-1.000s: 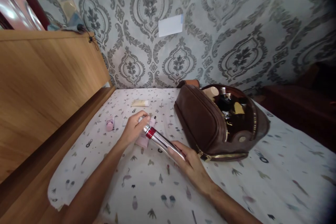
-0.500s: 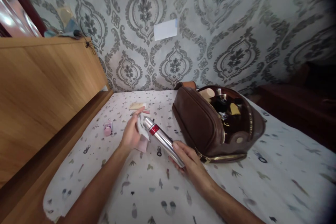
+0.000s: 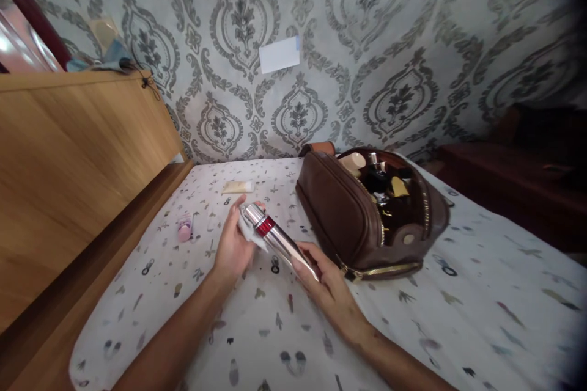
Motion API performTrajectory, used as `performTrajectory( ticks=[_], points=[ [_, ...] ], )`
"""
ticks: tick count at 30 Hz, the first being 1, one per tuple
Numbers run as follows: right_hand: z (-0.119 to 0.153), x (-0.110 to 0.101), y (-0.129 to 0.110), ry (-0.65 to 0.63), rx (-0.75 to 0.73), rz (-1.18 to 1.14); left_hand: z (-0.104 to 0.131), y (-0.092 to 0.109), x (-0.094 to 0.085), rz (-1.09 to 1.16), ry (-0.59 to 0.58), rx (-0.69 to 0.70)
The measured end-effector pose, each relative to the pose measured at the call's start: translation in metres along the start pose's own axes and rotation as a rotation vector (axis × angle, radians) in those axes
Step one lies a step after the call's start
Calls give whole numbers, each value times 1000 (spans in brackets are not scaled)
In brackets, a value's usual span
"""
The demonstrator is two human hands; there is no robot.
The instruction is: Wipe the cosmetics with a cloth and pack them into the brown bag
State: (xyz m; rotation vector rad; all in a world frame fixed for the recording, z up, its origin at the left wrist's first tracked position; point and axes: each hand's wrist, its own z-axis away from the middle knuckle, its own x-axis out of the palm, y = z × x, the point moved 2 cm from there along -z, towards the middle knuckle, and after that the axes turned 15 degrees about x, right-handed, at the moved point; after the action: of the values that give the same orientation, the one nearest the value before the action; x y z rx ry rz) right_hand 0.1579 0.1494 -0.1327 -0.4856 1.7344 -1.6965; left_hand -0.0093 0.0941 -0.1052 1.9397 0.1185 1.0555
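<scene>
My right hand (image 3: 328, 284) is closed around the lower end of a shiny silver bottle (image 3: 282, 244) with a red band near its capped top. The bottle tilts up to the left, above the bed sheet. In my left hand (image 3: 233, 245) is a white tissue (image 3: 250, 231), cupped against the underside of the bottle's top end. The left fingertips are partly hidden behind bottle and tissue. Right of my hands stands a brown leather toiletry bag (image 3: 342, 211), unzipped, with several bottles and a yellow item (image 3: 398, 187) inside.
A cream tube (image 3: 237, 187) lies on the patterned sheet (image 3: 275, 357) beyond my left hand. Further left is a small pink bottle (image 3: 184, 228). A wooden panel (image 3: 82, 159) borders the left side, and a patterned wall (image 3: 298, 116) with a white card (image 3: 279, 55) rises behind.
My left hand and the tissue have shifted slightly along the bottle's top end, and the tissue now sits lower under it. My right grip has turned a little. The whole view has shifted slightly.
</scene>
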Motion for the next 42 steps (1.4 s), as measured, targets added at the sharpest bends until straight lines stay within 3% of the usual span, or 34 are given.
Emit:
performTrajectory(
  ticks=[3,7,10,15,22,25,30,33,35,39,42],
  points=[
    [2,0,0,36,-59,48,16,-11,9,15,-33,-102],
    [3,1,-1,14,-75,56,26,-19,12,-68,-69,-100],
    [3,2,-2,-17,-44,0,24,-17,11,-99,-68,-105],
    [-1,1,0,-95,112,-252,15,-19,6,9,-20,-228],
    [-3,4,6,-148,147,-410,4,-24,-9,-150,36,-262],
    [-2,9,5,-230,248,-531,8,-18,-3,-101,36,-249],
    [1,18,6,-448,543,-763,21,-9,12,-4,-53,-208],
    [4,22,7,-483,606,-778,24,-8,15,39,1,-165],
    [5,25,7,-473,571,-750,23,-8,16,34,40,-160],
    [6,24,4,-389,343,-590,20,-6,15,-34,105,-126],
    [5,20,3,-351,284,-543,19,-7,11,25,82,-139]
  ],
)
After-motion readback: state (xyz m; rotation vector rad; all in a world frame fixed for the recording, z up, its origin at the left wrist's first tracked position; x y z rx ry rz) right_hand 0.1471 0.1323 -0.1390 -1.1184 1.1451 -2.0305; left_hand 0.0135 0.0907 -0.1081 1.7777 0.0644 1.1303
